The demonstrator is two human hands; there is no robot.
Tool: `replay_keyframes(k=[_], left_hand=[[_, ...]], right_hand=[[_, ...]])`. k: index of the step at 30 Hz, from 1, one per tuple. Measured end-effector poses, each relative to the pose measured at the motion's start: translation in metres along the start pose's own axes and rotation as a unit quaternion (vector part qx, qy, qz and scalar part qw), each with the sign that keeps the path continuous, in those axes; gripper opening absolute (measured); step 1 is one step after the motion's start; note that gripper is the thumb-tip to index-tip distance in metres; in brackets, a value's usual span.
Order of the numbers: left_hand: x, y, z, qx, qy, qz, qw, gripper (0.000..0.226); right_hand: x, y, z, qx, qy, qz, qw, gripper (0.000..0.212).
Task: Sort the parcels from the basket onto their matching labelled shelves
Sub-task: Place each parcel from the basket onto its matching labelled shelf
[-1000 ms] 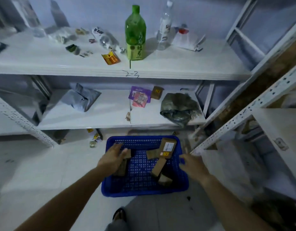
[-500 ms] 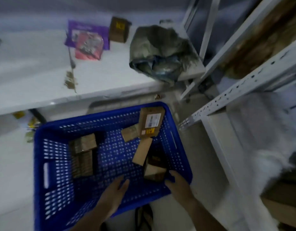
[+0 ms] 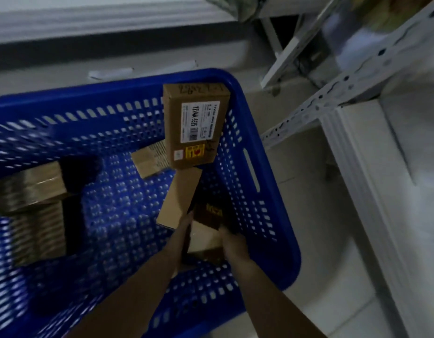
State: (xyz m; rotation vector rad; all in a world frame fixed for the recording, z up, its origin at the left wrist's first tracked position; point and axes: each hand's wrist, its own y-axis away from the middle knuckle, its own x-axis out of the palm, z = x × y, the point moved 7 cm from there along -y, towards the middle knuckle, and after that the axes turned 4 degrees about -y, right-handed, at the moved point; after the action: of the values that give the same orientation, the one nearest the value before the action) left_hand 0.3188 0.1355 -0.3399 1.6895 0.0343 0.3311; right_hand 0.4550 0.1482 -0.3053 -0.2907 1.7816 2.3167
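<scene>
The blue perforated basket [image 3: 257,215] fills the view and holds several brown cardboard parcels. A box with a white barcode label [image 3: 195,128] leans on the far right wall, above a small box [image 3: 150,162] and a long flat box [image 3: 179,198]. Two larger boxes [image 3: 28,189] lie at the left. In the near right corner a dark box with yellow lettering [image 3: 210,213] lies over a small cardboard box [image 3: 203,242]. My left hand [image 3: 184,237] lies with straight fingers along that small box's left side. My right hand [image 3: 233,242] grips its right side.
A white shelf board's edge [image 3: 113,23] runs across the top, with a grey-green bag [image 3: 235,6] hanging over it. Perforated white rack posts [image 3: 333,93] and a low white shelf [image 3: 382,167] stand right of the basket. Light floor tiles [image 3: 308,203] lie between them.
My view has dropped closer over the basket. Both hands have moved from the near rim into the near right corner and closed in on the small box.
</scene>
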Motion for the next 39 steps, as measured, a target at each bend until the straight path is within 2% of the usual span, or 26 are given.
replay_keyframes(k=[2, 4, 8, 10, 12, 16, 18, 20, 21, 23, 25, 27, 29, 30, 32, 35, 37, 38, 39], left_hand=[[0.000, 0.013, -0.004, -0.018, 0.031, 0.015, 0.999, 0.046], [-0.006, 0.035, -0.010, -0.021, 0.029, 0.011, 0.999, 0.040], [-0.023, 0.101, -0.032, 0.016, 0.056, -0.018, 0.998, 0.047], [-0.026, 0.145, -0.045, 0.035, 0.087, 0.008, 0.996, 0.047], [-0.023, 0.199, -0.063, 0.051, 0.093, 0.055, 0.993, 0.057], [-0.006, 0.306, -0.102, 0.101, 0.055, 0.130, 0.985, 0.102], [0.007, 0.363, -0.126, 0.130, 0.049, 0.163, 0.977, 0.093], [0.016, 0.411, -0.146, 0.154, 0.017, 0.135, 0.979, 0.059], [0.015, 0.435, -0.155, 0.165, 0.001, 0.101, 0.981, 0.045], [0.016, 0.484, -0.174, 0.188, -0.013, 0.060, 0.980, 0.038], [0.027, 0.535, -0.190, 0.210, -0.004, 0.107, 0.972, 0.055], [0.029, 0.591, -0.207, 0.229, 0.032, 0.154, 0.961, 0.062], [0.027, 0.650, -0.219, 0.265, 0.023, 0.222, 0.938, 0.061], [0.026, 0.674, -0.222, 0.276, 0.003, 0.253, 0.927, 0.061], [0.022, 0.735, -0.220, 0.305, -0.064, 0.269, 0.911, 0.062], [0.029, 0.796, -0.215, 0.339, -0.154, 0.240, 0.896, 0.060], [0.034, 0.846, -0.204, 0.383, -0.190, 0.238, 0.872, 0.061], [0.038, 0.869, -0.199, 0.407, -0.197, 0.244, 0.858, 0.065], [0.042, 0.893, -0.195, 0.432, -0.201, 0.247, 0.844, 0.068]], right_hand=[[0.003, 0.009, -0.003, 0.025, -0.055, 0.011, 0.998, 0.020], [0.004, 0.032, -0.007, 0.060, -0.074, 0.038, 0.995, 0.028], [-0.006, 0.087, 0.004, 0.100, -0.140, 0.098, 0.980, 0.045], [-0.011, 0.121, 0.018, 0.145, -0.181, 0.137, 0.963, 0.054], [-0.014, 0.163, 0.046, 0.139, -0.189, 0.207, 0.950, 0.056], [-0.024, 0.249, 0.114, 0.022, -0.153, 0.286, 0.946, 0.076], [-0.036, 0.300, 0.155, -0.090, -0.110, 0.285, 0.948, 0.076], [-0.047, 0.350, 0.194, -0.232, -0.076, 0.250, 0.937, 0.072], [-0.053, 0.379, 0.213, -0.310, -0.053, 0.218, 0.924, 0.072], [-0.067, 0.442, 0.243, -0.460, -0.028, 0.125, 0.879, 0.082], [-0.078, 0.508, 0.266, -0.584, -0.012, 0.038, 0.811, 0.093], [-0.087, 0.580, 0.283, -0.693, 0.067, -0.068, 0.715, 0.095], [-0.096, 0.641, 0.288, -0.756, 0.130, -0.145, 0.625, 0.099], [-0.100, 0.664, 0.288, -0.769, 0.153, -0.158, 0.601, 0.101], [-0.113, 0.720, 0.286, -0.778, 0.205, -0.188, 0.564, 0.102], [-0.131, 0.784, 0.286, -0.772, 0.281, -0.256, 0.509, 0.096], [-0.141, 0.837, 0.276, -0.789, 0.241, -0.240, 0.512, 0.078], [-0.144, 0.861, 0.269, -0.798, 0.208, -0.206, 0.527, 0.069], [-0.148, 0.883, 0.264, -0.795, 0.164, -0.165, 0.560, 0.064]])
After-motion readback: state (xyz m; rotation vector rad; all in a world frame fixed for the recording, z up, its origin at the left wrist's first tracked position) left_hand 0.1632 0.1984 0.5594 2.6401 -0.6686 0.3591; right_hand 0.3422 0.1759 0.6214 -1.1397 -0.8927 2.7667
